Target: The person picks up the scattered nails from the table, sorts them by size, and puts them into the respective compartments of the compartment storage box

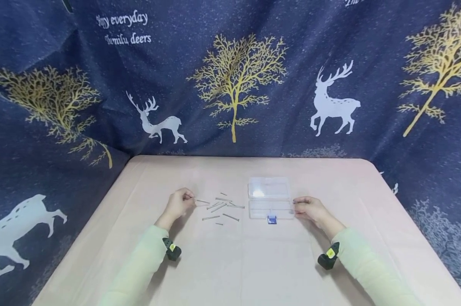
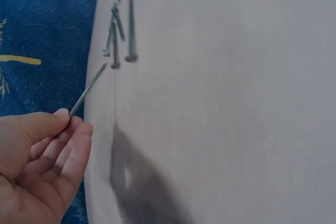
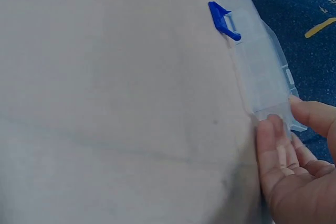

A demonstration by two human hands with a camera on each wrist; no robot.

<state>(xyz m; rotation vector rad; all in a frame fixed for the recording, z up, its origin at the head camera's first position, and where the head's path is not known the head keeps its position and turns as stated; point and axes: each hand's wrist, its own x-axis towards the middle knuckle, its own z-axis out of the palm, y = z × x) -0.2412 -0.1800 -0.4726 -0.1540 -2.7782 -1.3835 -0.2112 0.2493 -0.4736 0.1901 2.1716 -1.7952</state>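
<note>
My left hand (image 1: 179, 204) pinches a thin metal nail (image 2: 86, 93) between thumb and fingertips, its free end pointing away towards the other nails. A loose group of nails (image 1: 219, 207) of different lengths lies on the table, to the right of that hand. Right of the nails stands a clear plastic box (image 1: 266, 214), its lid (image 1: 268, 187) tipped back, a blue latch (image 1: 272, 220) at the front. At the box's right end, my right hand (image 1: 310, 209) holds its side, thumb at the rim and fingers against the wall in the right wrist view.
A pale pink cloth covers the table (image 1: 238, 267). Behind it and along both sides hangs a dark blue curtain (image 1: 268, 119) with white deer and yellow trees. A black camera (image 1: 172, 250) is strapped to each wrist.
</note>
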